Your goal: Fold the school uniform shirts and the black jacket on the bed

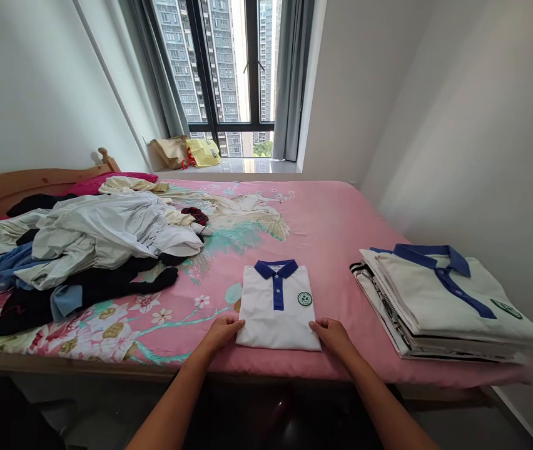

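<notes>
A white polo shirt (266, 328) with a blue collar, a blue button placket and a round green badge lies folded flat near the front edge of the bed. My left hand (223, 331) pinches its left side edge close to the lower corner. On the opposite side, my right hand (335, 335) has the right edge between thumb and fingers. The shirt's collar points away from me, toward the window. To the right, a stack of folded shirts (454, 306) stands on the bed, with a similar blue-collared white polo on top.
A loose heap of clothes (102, 231) in white, black and blue covers the bed's left part. Pink floral bedding (323, 219) spreads under everything. Paper and yellow bags (203, 152) sit on the windowsill. A wall (473, 156) rises at the right.
</notes>
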Demonstrator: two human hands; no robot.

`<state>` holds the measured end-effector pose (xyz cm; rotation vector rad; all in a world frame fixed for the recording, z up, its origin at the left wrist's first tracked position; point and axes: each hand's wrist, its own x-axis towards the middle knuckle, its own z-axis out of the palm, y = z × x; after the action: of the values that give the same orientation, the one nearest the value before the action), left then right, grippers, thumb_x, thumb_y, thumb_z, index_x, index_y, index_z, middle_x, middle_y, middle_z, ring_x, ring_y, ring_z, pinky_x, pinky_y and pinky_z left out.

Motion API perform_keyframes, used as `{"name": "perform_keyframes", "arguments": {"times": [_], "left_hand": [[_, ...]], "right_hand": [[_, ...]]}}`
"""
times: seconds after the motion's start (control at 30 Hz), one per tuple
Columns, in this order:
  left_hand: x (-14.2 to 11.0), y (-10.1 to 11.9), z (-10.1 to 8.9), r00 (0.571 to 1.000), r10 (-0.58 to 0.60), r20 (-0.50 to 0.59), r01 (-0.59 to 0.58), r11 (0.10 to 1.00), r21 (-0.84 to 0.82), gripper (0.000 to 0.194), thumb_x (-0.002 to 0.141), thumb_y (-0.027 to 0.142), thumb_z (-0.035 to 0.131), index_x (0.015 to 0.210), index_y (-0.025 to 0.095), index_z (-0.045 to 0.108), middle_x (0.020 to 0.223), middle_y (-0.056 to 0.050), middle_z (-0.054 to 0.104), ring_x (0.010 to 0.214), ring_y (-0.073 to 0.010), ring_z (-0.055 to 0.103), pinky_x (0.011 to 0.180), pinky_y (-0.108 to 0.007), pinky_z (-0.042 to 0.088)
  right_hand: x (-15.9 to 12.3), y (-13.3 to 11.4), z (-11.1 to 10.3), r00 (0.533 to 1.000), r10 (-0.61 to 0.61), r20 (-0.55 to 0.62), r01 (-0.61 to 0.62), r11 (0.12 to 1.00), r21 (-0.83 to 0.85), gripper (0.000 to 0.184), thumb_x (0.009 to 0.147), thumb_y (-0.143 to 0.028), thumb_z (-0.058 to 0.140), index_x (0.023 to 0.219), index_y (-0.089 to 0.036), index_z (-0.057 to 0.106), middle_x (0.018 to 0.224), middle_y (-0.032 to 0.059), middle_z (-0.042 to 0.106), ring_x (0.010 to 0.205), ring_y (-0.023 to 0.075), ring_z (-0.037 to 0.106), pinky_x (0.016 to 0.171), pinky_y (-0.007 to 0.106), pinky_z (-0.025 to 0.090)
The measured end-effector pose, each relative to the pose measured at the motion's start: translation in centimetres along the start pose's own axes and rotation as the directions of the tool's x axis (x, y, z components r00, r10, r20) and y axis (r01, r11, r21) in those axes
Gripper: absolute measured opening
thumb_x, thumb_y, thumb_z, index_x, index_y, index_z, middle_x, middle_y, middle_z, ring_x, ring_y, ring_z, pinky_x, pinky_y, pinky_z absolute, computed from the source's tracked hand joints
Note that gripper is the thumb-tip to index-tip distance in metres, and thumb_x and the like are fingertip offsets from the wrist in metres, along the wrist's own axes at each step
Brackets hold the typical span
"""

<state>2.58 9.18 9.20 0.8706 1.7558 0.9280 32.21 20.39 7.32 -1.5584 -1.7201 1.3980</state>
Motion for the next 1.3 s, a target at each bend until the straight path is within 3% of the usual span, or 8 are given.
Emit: {"name": "perform_keyframes", "arguments": {"times": [0.23,0.37,0.47,0.6,0.73,0.9,1.03,1.3], "left_hand": [[-0.3,1.1,0.6,0.999,-0.005,0.034,0.005,1.0,0.0,0.043,0.064,0.061,0.056,0.067,0.019,0.047,0.045,0.011,0.035,0.028,-0.0038,0.023,0.028,-0.019,0.014],[-0.9,1.4,0.6,0.998,-0.002,0.069,0.002,1.0,0.002,0.046,0.063,0.061,0.058,0.074,0.016,0.054,0.042,0.011,0.033,0.027,-0.005,0.025,0.028,-0.019,0.019],[-1.5,0.7,0.4,0.995,0.012,0.101,-0.009,0.999,-0.033,0.047,0.068,0.06,0.054,0.084,0.017,0.056,0.043,0.011,0.033,0.028,-0.0046,0.024,0.029,-0.019,0.02],[-1.9,-0.9,0.5,0.989,-0.084,0.124,0.086,0.996,-0.006,0.046,0.065,0.059,0.058,0.08,0.016,0.057,0.04,0.011,0.033,0.027,-0.0045,0.023,0.028,-0.019,0.014],[-1.4,-1.5,0.7,0.993,-0.063,0.099,0.064,0.998,0.0,0.045,0.065,0.06,0.057,0.077,0.016,0.056,0.039,0.011,0.033,0.028,-0.0051,0.024,0.029,-0.02,0.018],[-1.2,-1.5,0.7,0.994,-0.077,0.073,0.075,0.997,0.027,0.044,0.063,0.06,0.059,0.071,0.017,0.054,0.037,0.01,0.035,0.028,-0.0065,0.028,0.029,-0.021,0.015],[-0.7,-1.6,0.5,0.992,-0.096,0.085,0.093,0.995,0.048,0.044,0.064,0.063,0.057,0.066,0.019,0.05,0.034,0.01,0.034,0.026,-0.0076,0.029,0.028,-0.021,0.016],[3.4,0.9,-0.3,0.998,-0.066,0.006,0.066,0.998,0.0,0.044,0.067,0.062,0.054,0.063,0.021,0.042,0.042,0.01,0.036,0.029,-0.0051,0.028,0.031,-0.02,0.019]], "right_hand": [[0.4,-0.3,0.4,1.0,0.02,0.003,-0.02,1.0,-0.003,0.032,0.069,-0.045,0.057,0.061,-0.015,0.062,0.053,0.0003,0.054,0.053,0.0128,0.047,0.05,0.023,0.032],[-0.3,-0.4,0.5,1.0,0.007,-0.004,-0.007,1.0,0.02,0.033,0.072,-0.046,0.053,0.068,-0.014,0.062,0.054,-0.0003,0.053,0.052,0.0119,0.045,0.048,0.022,0.031],[-1.2,0.2,0.5,1.0,0.007,0.002,-0.007,0.996,0.086,0.036,0.074,-0.049,0.05,0.073,-0.014,0.061,0.05,-0.0019,0.05,0.046,0.0104,0.041,0.044,0.022,0.028],[-1.9,1.4,0.8,0.992,0.089,0.087,-0.105,0.973,0.203,0.031,0.071,-0.047,0.054,0.071,-0.016,0.055,0.042,-0.0068,0.038,0.035,0.0077,0.03,0.036,0.022,0.022],[-1.8,1.9,1.1,0.984,0.132,0.123,-0.158,0.961,0.229,0.026,0.072,-0.046,0.051,0.069,-0.02,0.047,0.038,-0.01,0.03,0.028,0.0079,0.026,0.03,0.021,0.019],[-2.2,1.9,1.2,0.982,0.13,0.135,-0.159,0.96,0.232,0.028,0.072,-0.047,0.051,0.065,-0.022,0.043,0.039,-0.0096,0.032,0.027,0.008,0.029,0.029,0.021,0.022],[-1.7,2.0,1.2,0.979,0.141,0.148,-0.17,0.962,0.213,0.029,0.071,-0.048,0.055,0.068,-0.02,0.049,0.039,-0.0094,0.033,0.028,0.0076,0.029,0.03,0.021,0.02],[3.4,0.7,1.4,0.997,0.06,0.04,-0.068,0.966,0.248,0.037,0.067,-0.051,0.061,0.069,-0.014,0.06,0.055,0.0008,0.058,0.049,0.0116,0.049,0.043,0.021,0.032]]}}
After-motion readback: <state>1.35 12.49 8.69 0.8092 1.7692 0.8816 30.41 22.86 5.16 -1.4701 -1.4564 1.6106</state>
